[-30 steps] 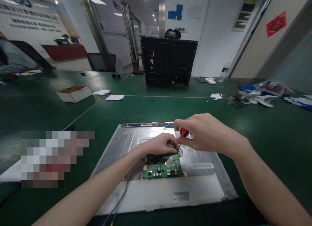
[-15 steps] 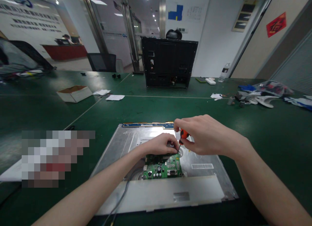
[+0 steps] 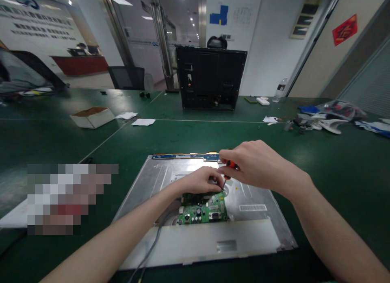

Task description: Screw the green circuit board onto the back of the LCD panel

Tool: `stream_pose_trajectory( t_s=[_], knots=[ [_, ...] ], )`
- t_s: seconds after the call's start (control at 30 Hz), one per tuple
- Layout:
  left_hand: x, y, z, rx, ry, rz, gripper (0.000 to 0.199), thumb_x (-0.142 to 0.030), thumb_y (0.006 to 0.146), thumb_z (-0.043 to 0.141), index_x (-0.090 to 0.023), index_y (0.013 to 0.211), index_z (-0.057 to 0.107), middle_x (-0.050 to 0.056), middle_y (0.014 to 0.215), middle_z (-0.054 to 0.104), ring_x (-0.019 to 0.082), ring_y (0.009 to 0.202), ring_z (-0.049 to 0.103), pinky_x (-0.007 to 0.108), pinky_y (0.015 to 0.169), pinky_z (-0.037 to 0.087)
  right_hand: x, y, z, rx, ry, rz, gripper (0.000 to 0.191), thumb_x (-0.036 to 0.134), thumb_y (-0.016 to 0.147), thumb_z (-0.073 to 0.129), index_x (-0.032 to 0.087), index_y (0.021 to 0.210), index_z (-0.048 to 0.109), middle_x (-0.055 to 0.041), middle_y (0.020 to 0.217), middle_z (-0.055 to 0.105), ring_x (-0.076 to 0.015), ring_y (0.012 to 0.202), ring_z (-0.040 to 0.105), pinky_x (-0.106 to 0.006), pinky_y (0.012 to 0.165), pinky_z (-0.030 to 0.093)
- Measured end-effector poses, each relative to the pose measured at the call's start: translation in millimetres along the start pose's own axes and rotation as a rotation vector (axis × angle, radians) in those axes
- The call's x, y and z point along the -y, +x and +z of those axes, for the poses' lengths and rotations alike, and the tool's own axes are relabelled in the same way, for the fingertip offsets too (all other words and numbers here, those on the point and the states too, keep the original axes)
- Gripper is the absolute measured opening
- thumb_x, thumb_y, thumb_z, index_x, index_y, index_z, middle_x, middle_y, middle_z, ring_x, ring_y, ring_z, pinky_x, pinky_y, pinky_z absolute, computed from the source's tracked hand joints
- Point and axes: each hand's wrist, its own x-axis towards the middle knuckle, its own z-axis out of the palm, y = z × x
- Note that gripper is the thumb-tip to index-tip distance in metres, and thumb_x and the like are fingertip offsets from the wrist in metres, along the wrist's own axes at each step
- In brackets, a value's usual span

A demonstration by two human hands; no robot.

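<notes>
A silver metal panel lies flat on the green table, with a green circuit board near its middle. My right hand grips an orange and black screwdriver, whose shaft points down at the board's upper right corner. My left hand rests over the board's upper edge, fingers closed beside the screwdriver tip; whatever they pinch is too small to make out. A blue circuit strip runs along the panel's far edge. A grey cable crosses the panel's left part.
Beyond the panel stands a black monitor casing. An open white box and papers lie at the left. A bottle and a heap of parts and plastic bags are at the right.
My right hand has shifted slightly upward, and its fingers have changed position around the screwdriver handle. My left hand has stayed in place.
</notes>
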Motion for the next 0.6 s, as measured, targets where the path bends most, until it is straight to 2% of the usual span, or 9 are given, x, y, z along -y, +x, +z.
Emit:
stream_pose_trajectory(
  t_s=[0.17, 0.33, 0.5, 0.6],
  knots=[
    [2.1, 0.3, 1.0, -0.012, 0.006, -0.004, 0.008, -0.009, 0.072, 0.067, -0.016, 0.076, 0.071, -0.001, 0.074, 0.068, 0.016, 0.073, 0.061, 0.024, 0.069, 0.045, 0.3, -1.4, 0.5, -0.012, 0.063, -0.038, 0.012, 0.025, 0.090, 0.051, 0.021, 0.096, 0.060, -0.0012, 0.079, 0.071, -0.0161, 0.062, 0.058, -0.027, 0.051, 0.023],
    [3.7, 0.3, 1.0, -0.013, 0.014, -0.005, 0.008, -0.009, 0.072, 0.068, -0.016, 0.075, 0.071, -0.002, 0.071, 0.066, 0.016, 0.071, 0.060, 0.024, 0.070, 0.045, 1.3, -4.3, -3.1, 0.012, 0.130, -0.075, 0.015, 0.022, 0.085, 0.054, 0.019, 0.100, 0.056, -0.0018, 0.086, 0.070, -0.0160, 0.065, 0.058, -0.026, 0.051, 0.026],
    [3.4, 0.6, 0.2, -0.013, 0.008, 0.001, 0.009, -0.009, 0.072, 0.069, -0.016, 0.077, 0.071, -0.001, 0.075, 0.067, 0.016, 0.074, 0.061, 0.025, 0.071, 0.045, 0.0, -3.1, -2.0, 0.030, 0.116, -0.013, 0.022, 0.035, 0.091, 0.057, 0.021, 0.107, 0.057, -0.0015, 0.080, 0.070, -0.0180, 0.065, 0.060, -0.026, 0.051, 0.026],
    [2.4, 0.9, -0.1, 0.005, -0.001, 0.007, 0.010, -0.007, 0.072, 0.067, -0.016, 0.076, 0.070, -0.001, 0.075, 0.068, 0.016, 0.074, 0.062, 0.024, 0.070, 0.046, -1.5, -1.6, -0.6, 0.023, 0.070, 0.006, 0.018, 0.036, 0.092, 0.058, 0.023, 0.103, 0.061, -0.0014, 0.077, 0.070, -0.0181, 0.064, 0.060, -0.026, 0.051, 0.025]
  ],
)
